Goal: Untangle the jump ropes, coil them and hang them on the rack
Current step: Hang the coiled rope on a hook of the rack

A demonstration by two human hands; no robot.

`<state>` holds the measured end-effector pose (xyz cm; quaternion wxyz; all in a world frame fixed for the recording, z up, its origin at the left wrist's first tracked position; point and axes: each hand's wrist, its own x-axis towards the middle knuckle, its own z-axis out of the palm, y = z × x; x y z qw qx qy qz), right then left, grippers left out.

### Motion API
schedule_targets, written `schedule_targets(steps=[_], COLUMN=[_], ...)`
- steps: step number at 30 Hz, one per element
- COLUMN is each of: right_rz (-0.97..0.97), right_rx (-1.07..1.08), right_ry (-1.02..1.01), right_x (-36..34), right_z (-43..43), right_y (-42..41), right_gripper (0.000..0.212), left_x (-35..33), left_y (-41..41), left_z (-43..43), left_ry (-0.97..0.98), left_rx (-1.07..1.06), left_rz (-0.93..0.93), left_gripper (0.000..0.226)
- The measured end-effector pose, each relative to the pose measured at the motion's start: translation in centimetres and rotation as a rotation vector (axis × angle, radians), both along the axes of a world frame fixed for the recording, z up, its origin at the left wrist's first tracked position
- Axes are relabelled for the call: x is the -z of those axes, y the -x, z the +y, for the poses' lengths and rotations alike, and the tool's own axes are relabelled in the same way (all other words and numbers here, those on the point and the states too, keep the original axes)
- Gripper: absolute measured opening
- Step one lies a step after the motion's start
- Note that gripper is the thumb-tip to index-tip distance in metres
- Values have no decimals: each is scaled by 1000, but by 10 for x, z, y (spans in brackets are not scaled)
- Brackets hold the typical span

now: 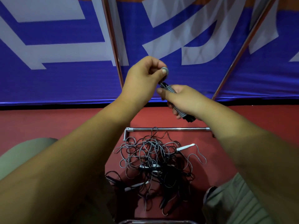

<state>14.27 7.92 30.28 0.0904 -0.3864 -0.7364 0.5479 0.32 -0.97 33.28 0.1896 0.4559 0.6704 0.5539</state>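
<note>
Hands [142, 78] [187, 101] on coiled rope [170, 90], above tangle [153, 159]

We seem to be in a sports hall or gym. The floor [48, 123] is a smooth red surface like that of an indoor court, and a big blue banner [64, 81] with huge white lettering runs along its edge. Chrome poles [113, 38] rise in front of the banner, a chrome rail [169, 129] sits low by the floor, and tangled jump ropes [155, 160] lie beside it.
</note>
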Motion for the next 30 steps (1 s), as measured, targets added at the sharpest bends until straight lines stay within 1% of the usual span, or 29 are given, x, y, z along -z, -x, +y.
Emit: schedule_targets(steps=[2,4,6,7,9,12,15,17,19,22,24,28,30], right_rz=[-34,-70,-48,-26,-13,13,134,204,248,292,304,292,306], right_rx=[40,62,83,94,76,14,66,86,88,94,80,-3,-2], right_ry=[-133,-272,-337,-347,-349,-306,-213,-211,-273,-428,-505,-593,-652], right_x=[1,-1,-7,-11,-20,-27,-33,-40,-52,-76,-97,-140,-164], right_z=[-3,-9,-17,-18,-20,-23,-28,-29,-29,-26,-23,-13,-8], right_y=[1,3,6,7,5,-1,-4,-1,3,12,19,34,43], right_gripper=[45,44,41,40,38,40,43,37,25,9,6,2,4], left_x=[0,-4,-14,-21,-31,-42,-50,-56,-64,-83,-97,-130,-149], left_y=[3,1,-4,-6,-5,0,1,3,7,13,18,28,36], left_z=[0,-1,-2,-1,0,-3,-12,-19,-26,-33,-36,-39,-37], left_ry=[-14,-72,-150,-173,-174,-114,-81,-66,-64,-76,-93,-124,-148], left_rx=[-55,-95,-114,-116,-92,-75,-93,-96,-98,-105,-99,-97,-105], left_rz=[-126,-306,-441,-467,-431,-256,-148,-127,-138,-149,-143,-119,-86], left_gripper=[6,12,10,7,5,10,14,12,10,11,12,13,13])
